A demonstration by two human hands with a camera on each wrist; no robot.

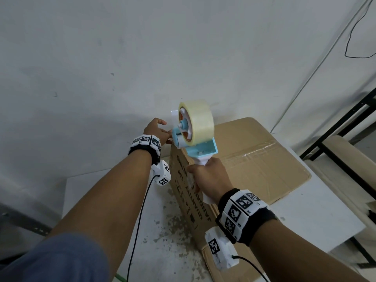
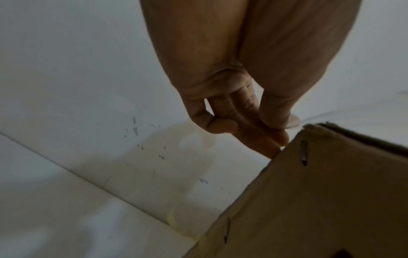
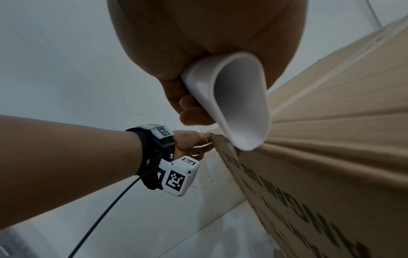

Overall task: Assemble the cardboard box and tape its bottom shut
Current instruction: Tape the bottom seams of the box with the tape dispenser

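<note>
1. The right hand [image 1: 209,178] has its fingers and thumb wrapped round the white handle of the tape dispenser [image 1: 194,135], the handle's open end sticking out below the palm.
2. The right forearm reaches forward and up, a black wristband with coded white blocks on the wrist.
3. The left hand [image 1: 157,129] is stretched forward, its fingertips [image 2: 276,144] touching the top corner edge of the cardboard box [image 1: 254,159], the thumb lying beside them.
4. The left forearm is extended, with a matching wristband.
</note>
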